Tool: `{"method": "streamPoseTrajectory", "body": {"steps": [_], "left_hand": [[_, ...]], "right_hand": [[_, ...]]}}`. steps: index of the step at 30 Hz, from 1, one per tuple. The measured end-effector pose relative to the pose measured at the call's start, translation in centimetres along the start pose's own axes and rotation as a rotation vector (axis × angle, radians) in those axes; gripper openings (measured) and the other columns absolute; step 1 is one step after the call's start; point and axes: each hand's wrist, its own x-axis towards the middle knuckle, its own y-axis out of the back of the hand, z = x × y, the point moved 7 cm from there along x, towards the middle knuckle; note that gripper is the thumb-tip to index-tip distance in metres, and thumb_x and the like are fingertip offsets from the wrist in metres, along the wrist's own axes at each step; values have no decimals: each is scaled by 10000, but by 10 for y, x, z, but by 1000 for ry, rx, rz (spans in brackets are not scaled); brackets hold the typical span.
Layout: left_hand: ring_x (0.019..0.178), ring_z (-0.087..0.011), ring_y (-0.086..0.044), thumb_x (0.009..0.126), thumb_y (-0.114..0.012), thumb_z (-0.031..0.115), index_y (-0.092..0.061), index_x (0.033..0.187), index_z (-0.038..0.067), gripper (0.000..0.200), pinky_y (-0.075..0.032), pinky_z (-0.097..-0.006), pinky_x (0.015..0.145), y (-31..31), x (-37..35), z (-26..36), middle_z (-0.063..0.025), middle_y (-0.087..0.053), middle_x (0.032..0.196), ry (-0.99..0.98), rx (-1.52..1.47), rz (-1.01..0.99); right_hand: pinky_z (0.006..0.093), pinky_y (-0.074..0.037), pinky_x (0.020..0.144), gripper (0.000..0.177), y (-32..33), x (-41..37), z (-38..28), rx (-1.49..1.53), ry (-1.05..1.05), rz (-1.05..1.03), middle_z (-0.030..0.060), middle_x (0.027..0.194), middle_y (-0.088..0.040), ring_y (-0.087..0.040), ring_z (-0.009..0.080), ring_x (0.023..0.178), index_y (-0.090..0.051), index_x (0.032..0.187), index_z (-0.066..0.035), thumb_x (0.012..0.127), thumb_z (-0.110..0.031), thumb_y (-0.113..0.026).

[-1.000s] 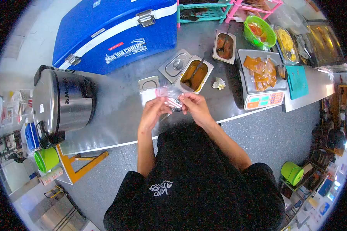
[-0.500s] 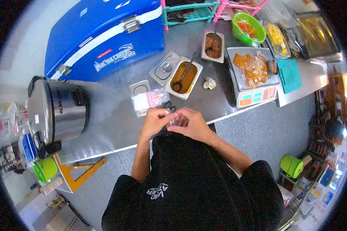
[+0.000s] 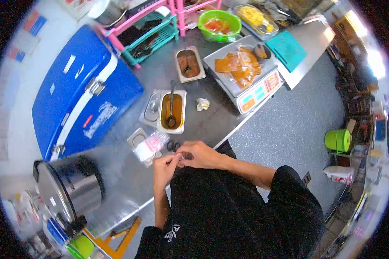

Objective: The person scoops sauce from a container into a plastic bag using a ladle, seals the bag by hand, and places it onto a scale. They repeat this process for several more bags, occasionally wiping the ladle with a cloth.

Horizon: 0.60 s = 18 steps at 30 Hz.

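Note:
My left hand [image 3: 165, 166] and my right hand [image 3: 199, 155] meet close to my body at the counter's front edge. Their fingertips pinch a small clear plastic bag [image 3: 184, 158], mostly hidden by the fingers. Just beyond them, black scissor handles [image 3: 173, 146] show on the counter. A pack of clear plastic bags [image 3: 151, 146] lies to the left of the scissors, over a metal lid [image 3: 136, 137]. Farther off stands a steel pan of orange-brown sauce [image 3: 163, 113] with a black ladle [image 3: 171, 103] in it.
A scale [image 3: 250, 101] bears filled orange sauce bags [image 3: 240, 67]. Behind are a second pan [image 3: 188, 64], a green basket [image 3: 220, 26] and a teal board [image 3: 286, 51]. Crumpled paper [image 3: 202, 104] lies mid-counter. A blue cooler [image 3: 82, 95] and a large steel pot [image 3: 73, 185] stand left.
The view has swung to the right and tilted, so the counter appears rotated. My hands stay together on the clear bag, with the fingers closer together now.

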Motion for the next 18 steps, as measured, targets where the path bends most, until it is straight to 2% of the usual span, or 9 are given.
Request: {"method": "streamPoseTrajectory", "body": {"steps": [3,4,7,8,11,13,14,17,18], "left_hand": [[649,-113,-678,912,-679,112,-736,875,-37,163,-523,-243,605,-3,-1,-12,-83,-727,739,34,-134,-71],[652,-119,-678,920,-668,103,-731,892,-37,156,-530,-248,609,-4,-1,-12,-86,-725,748,44,-195,-100],[668,-131,-678,942,-638,86,-710,930,-34,140,-543,-261,618,-3,-1,-16,-85,-717,772,38,-317,-176],[677,-129,-676,947,-630,86,-700,934,-31,137,-544,-262,618,-2,1,-18,-78,-713,778,3,-317,-197],[675,-108,-649,978,-582,98,-639,878,-14,160,-527,-261,591,-1,3,-5,-58,-686,778,-41,-246,-246],[660,-101,-634,989,-564,105,-619,845,-6,190,-515,-259,573,-5,6,1,-56,-675,766,-23,-169,-264],[587,-88,-598,976,-563,99,-586,832,-2,177,-470,-263,527,-8,5,8,-55,-633,671,27,-157,-228],[519,-82,-566,929,-591,86,-584,821,-13,147,-433,-270,491,-6,5,11,-56,-577,575,-32,44,-151],[468,-89,-542,869,-624,82,-579,790,-14,132,-404,-289,464,-3,6,13,-67,-537,518,-105,58,-57]], "right_hand": [[386,-529,677,237,0,0,1,99,28,-45,151,819,-667,-661,284,727,-701,900,-20,782,-217,-757],[374,-531,658,199,3,0,-2,123,40,-53,156,796,-683,-674,249,700,-714,890,-17,830,-207,-712],[365,-532,658,190,4,4,-6,186,-42,-228,147,764,-687,-681,213,690,-713,915,-19,881,-197,-657],[316,-527,636,194,4,4,-4,208,-57,-264,60,747,-671,-603,85,656,-709,1035,-24,899,-151,-656],[395,-533,634,173,5,4,2,318,-156,-267,149,713,-677,-686,237,658,-693,883,-17,891,-180,-634],[436,-529,632,189,4,8,4,-1,58,-168,176,725,-675,-680,315,664,-667,829,-20,879,-194,-614],[456,-527,631,201,4,9,4,-161,163,-116,190,730,-675,-676,354,667,-654,802,-21,874,-202,-603],[515,-516,647,247,3,14,4,-293,144,-154,222,740,-663,-647,432,696,-617,733,-25,852,-236,-571],[521,-517,656,259,1,16,7,-281,122,-145,223,737,-660,-648,432,698,-624,737,-26,853,-250,-568]]}}
